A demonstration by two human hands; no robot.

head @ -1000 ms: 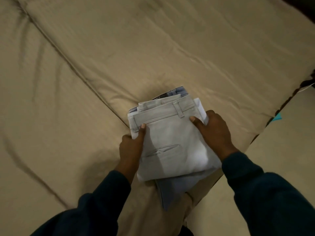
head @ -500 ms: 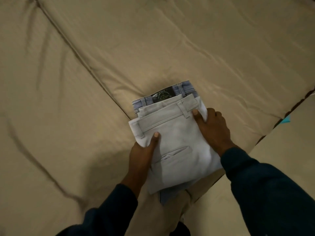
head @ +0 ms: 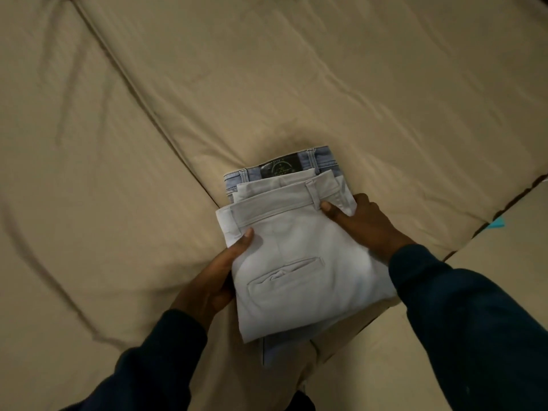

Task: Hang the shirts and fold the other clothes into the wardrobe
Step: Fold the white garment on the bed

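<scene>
Folded light grey trousers (head: 299, 256) lie on top of folded blue jeans (head: 318, 160), forming a small stack over the bed. The jeans' waistband with a dark label peeks out at the far edge, and a blue leg end shows below the stack. My left hand (head: 219, 274) grips the stack's left side, thumb on top near the waistband. At the right side, my right hand (head: 361, 221) grips it, thumb pressed by a belt loop and fingers curled under the edge. Both sleeves are dark.
A beige bedsheet (head: 148, 129) with long creases covers the bed all around the stack. A dark seam (head: 516, 200) runs at the right, with a small turquoise scrap (head: 496, 223) beside it.
The stack and both hands sit further toward the bed than before. More of the jeans' waistband and label shows beyond the grey trousers. My grip has stayed the same.
</scene>
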